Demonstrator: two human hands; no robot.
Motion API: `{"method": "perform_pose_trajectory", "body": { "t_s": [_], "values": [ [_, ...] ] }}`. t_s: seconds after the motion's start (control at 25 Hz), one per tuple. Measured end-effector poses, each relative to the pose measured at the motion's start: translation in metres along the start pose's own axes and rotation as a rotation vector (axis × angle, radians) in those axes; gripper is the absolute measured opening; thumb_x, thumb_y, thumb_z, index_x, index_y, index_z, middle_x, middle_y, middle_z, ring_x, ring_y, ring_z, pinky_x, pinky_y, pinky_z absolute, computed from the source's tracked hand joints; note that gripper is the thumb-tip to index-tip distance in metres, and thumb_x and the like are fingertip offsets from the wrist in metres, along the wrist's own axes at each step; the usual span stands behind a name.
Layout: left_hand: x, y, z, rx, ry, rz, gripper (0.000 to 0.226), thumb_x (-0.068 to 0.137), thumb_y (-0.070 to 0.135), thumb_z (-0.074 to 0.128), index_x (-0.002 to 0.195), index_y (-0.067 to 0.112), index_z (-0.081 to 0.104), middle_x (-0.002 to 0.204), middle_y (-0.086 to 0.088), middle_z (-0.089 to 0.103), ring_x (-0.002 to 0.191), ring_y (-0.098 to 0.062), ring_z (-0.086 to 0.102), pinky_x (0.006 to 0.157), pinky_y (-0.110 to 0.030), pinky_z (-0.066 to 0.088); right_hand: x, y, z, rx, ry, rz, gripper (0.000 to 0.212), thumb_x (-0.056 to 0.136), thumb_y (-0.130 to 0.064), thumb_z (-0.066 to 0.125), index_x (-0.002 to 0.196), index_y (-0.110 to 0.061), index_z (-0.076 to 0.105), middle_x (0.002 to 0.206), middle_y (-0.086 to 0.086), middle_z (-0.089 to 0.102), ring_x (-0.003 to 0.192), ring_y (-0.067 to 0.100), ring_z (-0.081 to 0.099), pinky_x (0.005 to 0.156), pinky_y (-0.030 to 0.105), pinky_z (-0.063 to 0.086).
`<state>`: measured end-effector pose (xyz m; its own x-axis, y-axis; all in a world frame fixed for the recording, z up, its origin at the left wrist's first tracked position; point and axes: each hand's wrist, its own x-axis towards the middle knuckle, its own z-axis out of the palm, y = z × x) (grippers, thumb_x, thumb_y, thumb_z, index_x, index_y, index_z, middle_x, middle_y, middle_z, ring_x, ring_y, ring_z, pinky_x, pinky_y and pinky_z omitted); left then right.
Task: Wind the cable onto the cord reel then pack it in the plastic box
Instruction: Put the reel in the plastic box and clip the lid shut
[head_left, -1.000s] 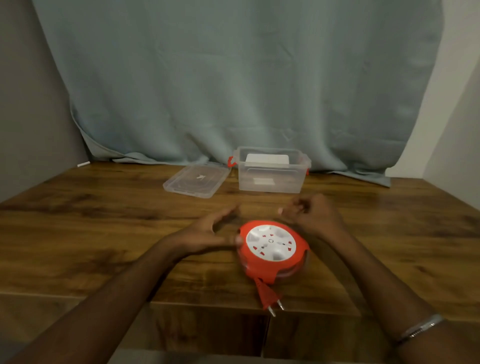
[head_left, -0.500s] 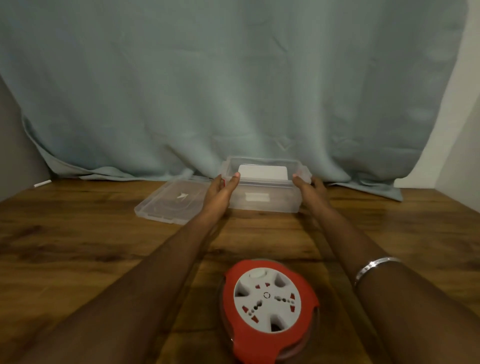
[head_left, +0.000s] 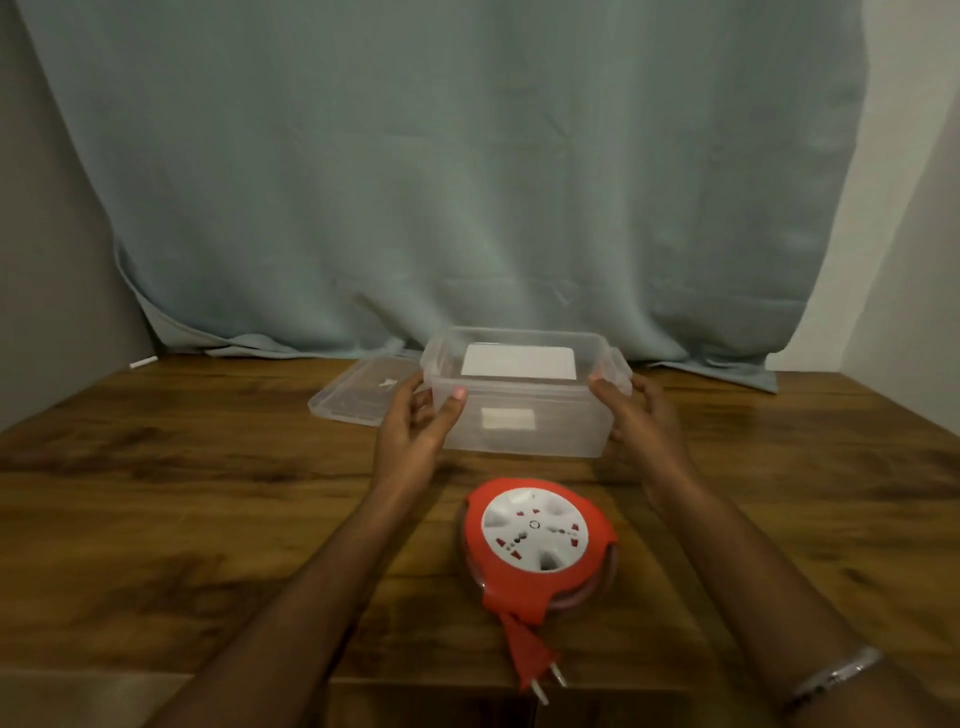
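Wood-grain table (head_left: 156, 493) before pale curtain (head_left: 467, 182), both hands' grip (head_left: 415, 431) (head_left: 641, 421) clasping plastic box (head_left: 524, 431).

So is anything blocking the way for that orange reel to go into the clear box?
Nothing visible does. The plastic box is open, its lid lying to its left, and bare table separates it from the cord reel. Both hands hold the box's sides.
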<state>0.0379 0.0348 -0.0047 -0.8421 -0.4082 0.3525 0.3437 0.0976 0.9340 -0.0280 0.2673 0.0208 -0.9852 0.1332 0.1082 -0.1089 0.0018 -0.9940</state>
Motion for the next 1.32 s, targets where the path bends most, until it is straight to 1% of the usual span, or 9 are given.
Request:
{"method": "perform_pose_trajectory", "body": {
  "t_s": [0.28, 0.4, 0.48, 0.72, 0.8, 0.88, 1.04, 1.12, 1.32],
  "values": [
    [-0.041, -0.016, -0.023, 0.169, -0.027, -0.026, 0.075, 0.082, 0.057, 0.076, 0.148, 0.045, 0.042, 0.144, 0.013, 0.054, 0.135, -0.019, 0.053, 0.106, -0.051, 0.052, -0.045, 0.018, -0.008, -0.026, -0.011, 0.091, 0.084, 0.082, -0.054, 0.080, 0.153, -0.032, 0.041, 0.154, 0.009, 0.053, 0.127, 0.037, 0.061, 0.096, 0.060, 0.058],
    [-0.044, -0.018, -0.028, 0.304, 0.010, 0.016, 0.089, 0.082, 0.064, 0.075, 0.157, 0.045, 0.031, 0.165, 0.007, 0.036, 0.147, -0.023, 0.040, 0.111, -0.055, 0.047, -0.061, 0.011, -0.020, -0.527, -0.023, 0.075, 0.096, 0.074, -0.071, 0.077, 0.151, -0.030, 0.039, 0.149, 0.008, 0.058, 0.122, 0.034, 0.066, 0.091, 0.050, 0.060],
    [-0.044, -0.018, -0.028, 0.344, -0.039, 0.115, 0.089, 0.083, 0.065, 0.075, 0.156, 0.054, 0.026, 0.168, 0.013, 0.026, 0.149, -0.020, 0.036, 0.110, -0.054, 0.048, -0.077, 0.008, -0.021, -0.775, -0.251, 0.083, 0.084, 0.066, -0.077, 0.079, 0.134, -0.035, 0.053, 0.127, -0.004, 0.070, 0.098, 0.021, 0.076, 0.075, 0.038, 0.064],
    [-0.044, -0.021, -0.028, 0.369, -0.110, 0.165, 0.087, 0.088, 0.055, 0.077, 0.148, 0.070, 0.016, 0.164, 0.025, 0.023, 0.148, -0.013, 0.035, 0.107, -0.047, 0.052, -0.087, 0.003, -0.019, -0.551, -0.521, 0.187, 0.064, 0.064, -0.031, 0.098, 0.121, -0.020, 0.070, 0.094, -0.006, 0.082, 0.076, 0.012, 0.079, 0.055, 0.021, 0.057],
    [-0.045, -0.018, -0.029, 0.334, -0.128, 0.171, 0.085, 0.086, 0.058, 0.077, 0.143, 0.077, 0.016, 0.150, 0.046, 0.022, 0.140, -0.004, 0.038, 0.101, -0.035, 0.052, -0.083, -0.002, -0.022, -0.419, -0.467, 0.189, 0.078, 0.056, -0.014, 0.101, 0.125, -0.019, 0.064, 0.105, 0.001, 0.080, 0.088, 0.020, 0.079, 0.067, 0.033, 0.065],
    [-0.045, -0.017, -0.029, 0.308, -0.143, 0.175, 0.085, 0.086, 0.057, 0.078, 0.141, 0.079, 0.017, 0.140, 0.059, 0.020, 0.136, 0.001, 0.041, 0.097, -0.027, 0.052, -0.080, -0.013, -0.024, -0.393, -0.395, 0.081, 0.086, 0.054, -0.005, 0.100, 0.129, -0.021, 0.060, 0.117, 0.005, 0.073, 0.102, 0.027, 0.074, 0.081, 0.046, 0.066],
    [-0.041, -0.022, -0.029, 0.260, -0.160, 0.164, 0.089, 0.088, 0.046, 0.080, 0.144, 0.077, 0.018, 0.153, 0.033, 0.036, 0.140, -0.006, 0.046, 0.104, -0.038, 0.055, -0.066, -0.075, -0.031, -0.481, -0.348, -0.283, 0.078, 0.059, -0.005, 0.098, 0.123, -0.035, 0.063, 0.113, -0.013, 0.068, 0.095, 0.005, 0.067, 0.059, 0.013, 0.058],
    [-0.039, -0.023, -0.029, 0.257, -0.172, 0.152, 0.090, 0.089, 0.045, 0.079, 0.146, 0.076, 0.017, 0.156, 0.028, 0.036, 0.140, -0.006, 0.046, 0.103, -0.036, 0.054, -0.052, -0.113, -0.026, -0.524, -0.331, -0.462, 0.074, 0.060, -0.008, 0.098, 0.122, -0.036, 0.068, 0.109, -0.017, 0.069, 0.095, 0.001, 0.067, 0.065, 0.009, 0.055],
    [-0.037, -0.028, -0.032, 0.249, -0.209, 0.146, 0.094, 0.091, 0.039, 0.079, 0.155, 0.065, 0.016, 0.162, 0.019, 0.038, 0.141, -0.004, 0.046, 0.105, -0.031, 0.053, -0.013, -0.157, 0.026, -0.698, -0.407, -0.755, 0.069, 0.067, -0.010, 0.095, 0.130, -0.025, 0.070, 0.120, -0.007, 0.070, 0.108, 0.013, 0.065, 0.095, 0.030, 0.055]
  ]
}}
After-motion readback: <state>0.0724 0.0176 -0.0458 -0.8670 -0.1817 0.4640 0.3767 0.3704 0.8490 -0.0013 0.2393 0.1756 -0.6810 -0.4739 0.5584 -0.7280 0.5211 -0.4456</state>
